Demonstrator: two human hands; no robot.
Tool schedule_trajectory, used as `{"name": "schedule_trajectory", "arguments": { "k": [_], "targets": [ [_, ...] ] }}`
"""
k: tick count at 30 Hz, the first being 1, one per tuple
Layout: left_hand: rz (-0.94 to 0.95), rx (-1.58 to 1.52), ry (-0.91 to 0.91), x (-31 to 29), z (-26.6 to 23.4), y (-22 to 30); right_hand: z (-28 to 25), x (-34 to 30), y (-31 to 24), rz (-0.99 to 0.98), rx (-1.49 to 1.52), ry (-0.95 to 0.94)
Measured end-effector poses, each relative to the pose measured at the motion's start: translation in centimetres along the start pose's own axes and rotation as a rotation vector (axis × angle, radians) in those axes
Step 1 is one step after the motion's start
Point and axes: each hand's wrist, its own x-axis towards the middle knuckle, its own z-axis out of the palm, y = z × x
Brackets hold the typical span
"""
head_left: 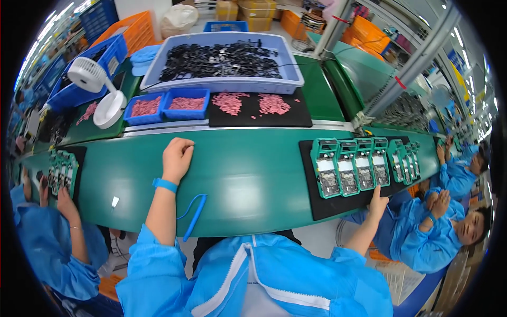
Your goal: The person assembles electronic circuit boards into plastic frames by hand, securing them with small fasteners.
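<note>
My left hand (178, 157) rests on the green work surface (248, 174), its fingers curled in and nothing showing in them. Around that wrist is a blue band (165, 185); a coiled blue cord (195, 217) lies to its right. At the right, my right hand (377, 203) is at the near edge of a black mat (327, 207). Its index finger reaches out to the bottom of a green-framed device housing (379, 164), and the thumb stands apart. Several such housings with circuit boards inside stand side by side on the mat.
Beyond the surface stand a large tub (222, 84) of black parts, two blue trays (186, 103) of pink pieces, a dark pad (261, 117) with pink piles and a white fan (110, 108). Co-workers sit left (58, 243) and right (433, 227). A metal post (412, 63) rises at right.
</note>
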Motion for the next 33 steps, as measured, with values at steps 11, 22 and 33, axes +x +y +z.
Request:
{"name": "schedule_trajectory", "arguments": {
  "k": [11, 22, 33],
  "targets": [
    [0.089, 0.197, -0.18, 5.7, 4.8, 5.0, 5.8, -11.8, -17.4, -0.726, 0.015, -0.223],
    [0.308, 0.624, -0.152, 8.7, 11.2, 4.7, 28.6, -19.9, -23.1, -0.827, 0.157, -0.498],
    [0.485, 0.576, -0.352, 8.0, 12.0, 4.2, 32.1, -18.4, -21.4, -0.811, 0.335, -0.458]
  ]
}}
